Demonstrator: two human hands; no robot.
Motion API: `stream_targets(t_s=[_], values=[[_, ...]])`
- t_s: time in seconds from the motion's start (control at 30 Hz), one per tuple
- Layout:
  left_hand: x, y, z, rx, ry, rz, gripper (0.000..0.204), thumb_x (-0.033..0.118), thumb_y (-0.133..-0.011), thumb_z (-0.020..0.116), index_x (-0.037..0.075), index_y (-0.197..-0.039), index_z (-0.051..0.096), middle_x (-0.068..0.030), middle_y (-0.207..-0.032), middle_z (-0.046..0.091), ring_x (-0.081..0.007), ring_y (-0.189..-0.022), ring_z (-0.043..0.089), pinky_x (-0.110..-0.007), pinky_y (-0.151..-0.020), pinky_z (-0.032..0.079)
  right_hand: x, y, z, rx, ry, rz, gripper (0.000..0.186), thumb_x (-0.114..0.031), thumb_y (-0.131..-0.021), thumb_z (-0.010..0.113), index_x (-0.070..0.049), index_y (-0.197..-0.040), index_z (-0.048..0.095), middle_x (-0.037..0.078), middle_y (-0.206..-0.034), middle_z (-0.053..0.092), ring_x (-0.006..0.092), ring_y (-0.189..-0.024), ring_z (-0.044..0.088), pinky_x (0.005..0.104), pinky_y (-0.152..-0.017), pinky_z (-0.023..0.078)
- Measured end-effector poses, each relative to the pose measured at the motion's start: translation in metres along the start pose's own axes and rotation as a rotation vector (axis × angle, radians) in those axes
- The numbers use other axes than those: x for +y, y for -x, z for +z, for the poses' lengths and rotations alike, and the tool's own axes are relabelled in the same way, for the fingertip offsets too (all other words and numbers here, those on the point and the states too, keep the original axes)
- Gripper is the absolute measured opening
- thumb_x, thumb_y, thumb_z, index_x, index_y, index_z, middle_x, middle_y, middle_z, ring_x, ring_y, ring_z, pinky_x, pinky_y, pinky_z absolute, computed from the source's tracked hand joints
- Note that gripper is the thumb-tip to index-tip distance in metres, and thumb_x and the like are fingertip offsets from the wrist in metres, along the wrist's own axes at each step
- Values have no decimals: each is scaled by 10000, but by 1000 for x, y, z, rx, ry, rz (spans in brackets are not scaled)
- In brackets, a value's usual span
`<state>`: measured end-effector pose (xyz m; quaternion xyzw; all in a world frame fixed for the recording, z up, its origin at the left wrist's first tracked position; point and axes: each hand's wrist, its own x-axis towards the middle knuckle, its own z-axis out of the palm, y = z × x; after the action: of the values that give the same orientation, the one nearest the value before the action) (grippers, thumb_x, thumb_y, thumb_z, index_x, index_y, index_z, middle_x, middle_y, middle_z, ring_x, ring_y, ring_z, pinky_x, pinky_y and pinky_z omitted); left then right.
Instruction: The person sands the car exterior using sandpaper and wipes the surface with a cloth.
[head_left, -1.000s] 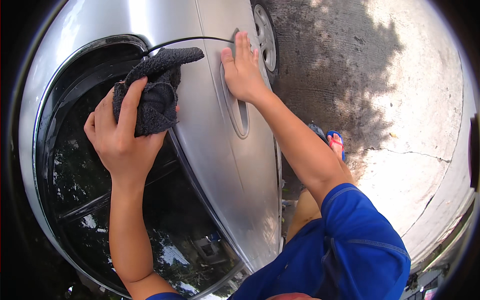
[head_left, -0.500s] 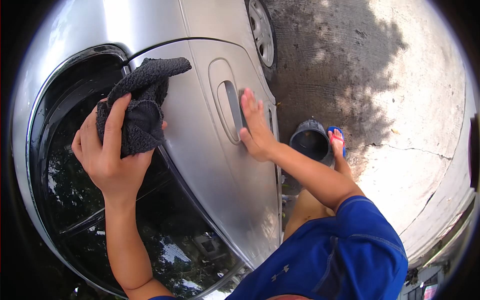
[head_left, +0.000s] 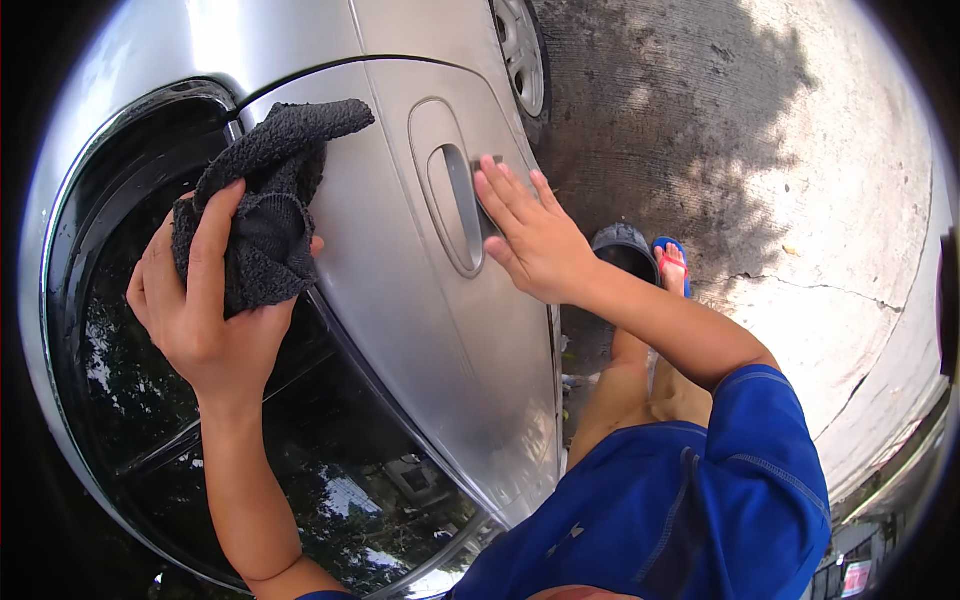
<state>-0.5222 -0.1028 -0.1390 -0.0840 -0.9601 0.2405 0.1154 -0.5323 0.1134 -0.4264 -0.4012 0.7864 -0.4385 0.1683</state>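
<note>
My left hand (head_left: 210, 310) grips a bunched dark grey microfibre cloth (head_left: 255, 220) over the dark side window (head_left: 120, 360) of a silver car. My right hand (head_left: 530, 225) has its fingers extended flat at the door panel (head_left: 400, 330), just right of the recessed handle (head_left: 455, 210). Whether its palm touches the metal is hidden.
A wheel (head_left: 520, 65) shows beyond the door. A dark bucket (head_left: 620, 240) stands on the cracked concrete (head_left: 820, 200) beside my foot in a blue sandal (head_left: 672, 265), partly hidden by my right arm. Sunlight and leaf shadows fall on the ground.
My right hand has moved from above the handle down and rightward, then slightly up. The cloth in my left hand has shifted left in view. The bucket has become more visible than one second ago.
</note>
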Motion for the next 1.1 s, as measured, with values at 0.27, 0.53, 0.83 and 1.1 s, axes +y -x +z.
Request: stream_targets(t_s=[0.27,0.53,0.83,1.1], values=[[3,-7,-1,-23,1,19,659,369,-672,989,120,-1240,764,-100,-1196,744,-305,-1145,677,-446,-1013,473,-21,7,33,152,-441,12,759,-488,-1144,272,-30,-1701,37,250,-1767,4,374,-1648,22,576,-1303,71],[1,-9,-6,-45,3,17,658,359,-691,981,105,-1255,755,-89,-1205,747,-303,-1166,675,-445,-1029,466,-14,5,38,176,-571,47,785,-532,-1136,240,-63,-1707,-25,230,-1774,-58,408,-1642,-60,568,-1297,-8],[2,-17,-3,-41,43,28,671,407,-675,974,90,-1226,758,-136,-1178,721,-314,-1142,667,-444,-1008,439,-2,-7,36,226,-615,182,765,-496,-1142,238,-47,-1703,-26,208,-1779,-84,402,-1643,-72,568,-1292,-41],[4,-15,-8,-3,43,13,559,384,-704,928,126,-1178,783,-100,-1191,722,-291,-1120,673,-427,-982,426,3,-3,31,148,-658,292,775,-499,-1148,240,-51,-1697,-74,224,-1770,-117,406,-1638,-96,535,-1304,-33]])
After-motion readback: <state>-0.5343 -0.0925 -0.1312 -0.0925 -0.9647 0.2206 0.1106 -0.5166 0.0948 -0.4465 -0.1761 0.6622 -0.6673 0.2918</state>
